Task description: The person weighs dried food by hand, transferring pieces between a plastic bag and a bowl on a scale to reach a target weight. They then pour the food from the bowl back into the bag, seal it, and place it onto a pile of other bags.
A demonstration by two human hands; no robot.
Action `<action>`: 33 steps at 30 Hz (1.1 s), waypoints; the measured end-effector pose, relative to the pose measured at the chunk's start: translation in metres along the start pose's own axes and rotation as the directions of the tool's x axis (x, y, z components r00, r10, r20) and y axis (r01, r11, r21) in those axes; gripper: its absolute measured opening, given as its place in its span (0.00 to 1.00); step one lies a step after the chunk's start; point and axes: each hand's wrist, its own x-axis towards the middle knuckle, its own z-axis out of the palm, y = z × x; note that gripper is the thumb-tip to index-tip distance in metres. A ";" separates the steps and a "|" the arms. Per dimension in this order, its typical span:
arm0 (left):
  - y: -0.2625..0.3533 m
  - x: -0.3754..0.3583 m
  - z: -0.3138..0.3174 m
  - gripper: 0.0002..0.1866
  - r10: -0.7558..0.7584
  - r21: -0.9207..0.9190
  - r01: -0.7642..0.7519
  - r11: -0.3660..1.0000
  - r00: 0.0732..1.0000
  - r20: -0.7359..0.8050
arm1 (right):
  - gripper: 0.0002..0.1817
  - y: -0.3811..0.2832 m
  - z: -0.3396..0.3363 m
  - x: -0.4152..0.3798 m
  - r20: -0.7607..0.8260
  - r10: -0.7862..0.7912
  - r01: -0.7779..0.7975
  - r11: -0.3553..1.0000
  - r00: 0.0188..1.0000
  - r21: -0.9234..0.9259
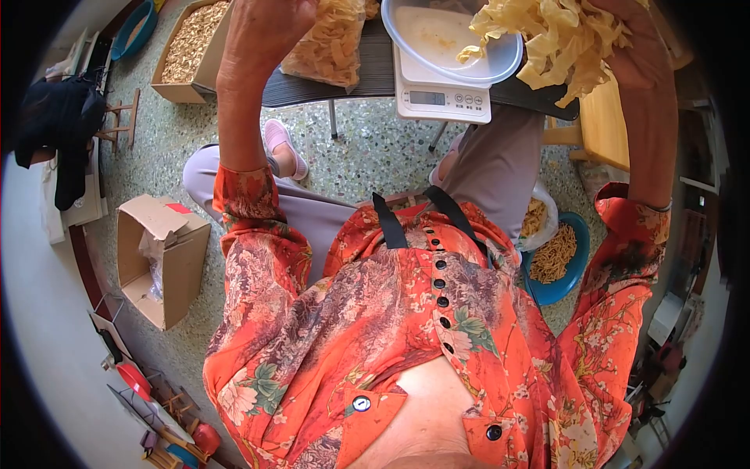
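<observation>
My right hand (637,55) grips a big bunch of pale yellow dried strips (558,39) above the right side of a clear plastic container (437,39). The container sits on a white digital scale (441,98) on a dark low table (375,74). My left hand (262,31) rests at the top of a clear bag of the same dried strips (328,47) on the table's left part; its fingers are cut off by the frame edge. A few strips hang over the container's rim.
A cardboard box of dried pieces (191,47) stands on the floor at the far left. An open cardboard box (160,258) lies by my left side. A blue bowl of yellow pieces (558,258) sits at my right. A wooden stool (605,125) is to the right.
</observation>
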 end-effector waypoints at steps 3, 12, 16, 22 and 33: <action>0.002 0.001 -0.001 0.07 -0.004 -0.018 0.004 1.000 1.000 0.004 | 0.16 -0.011 0.007 0.001 -0.017 0.115 -0.112 0.985 0.993 0.131; 0.003 0.002 -0.001 0.07 -0.035 -0.001 0.035 0.999 0.999 0.011 | 0.17 -0.040 0.023 0.028 0.155 0.476 -0.449 0.600 0.866 0.662; 0.000 0.003 -0.001 0.07 0.048 -0.004 -0.048 0.999 0.999 -0.012 | 0.18 -0.052 0.036 0.033 0.271 0.543 -0.534 0.413 0.794 0.738; 0.002 0.002 -0.001 0.07 0.033 0.000 -0.033 0.999 0.999 0.001 | 0.20 -0.028 0.050 0.033 0.296 0.569 -0.557 0.362 0.767 0.748; 0.005 0.004 -0.002 0.07 0.048 0.002 -0.048 0.999 0.999 -0.004 | 0.17 0.039 0.050 0.030 0.555 0.572 -0.731 0.122 0.604 0.671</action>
